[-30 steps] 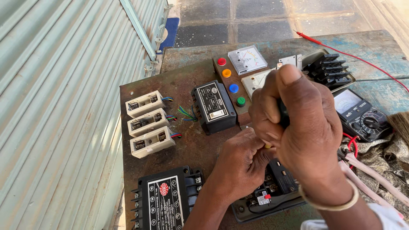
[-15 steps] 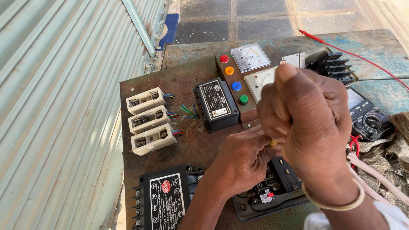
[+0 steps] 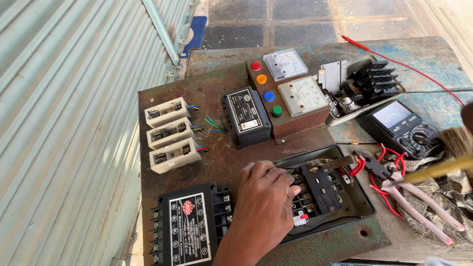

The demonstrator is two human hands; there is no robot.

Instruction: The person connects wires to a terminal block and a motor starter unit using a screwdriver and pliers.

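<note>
Only the left hand (image 3: 263, 197) shows, fingers spread flat on the near-left corner of the open black switch unit (image 3: 320, 189), which stretches away to its right on the rusty table (image 3: 207, 101); the right hand is out of view.

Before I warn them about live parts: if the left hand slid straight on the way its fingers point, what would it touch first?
The left hand points right, into the open black switch box. It would probably first meet the black terminal block inside; depth is uncertain.

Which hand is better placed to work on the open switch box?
Left. The left hand rests on the switch box, fingers at its terminals; the right hand sits off at the frame edge.
</note>
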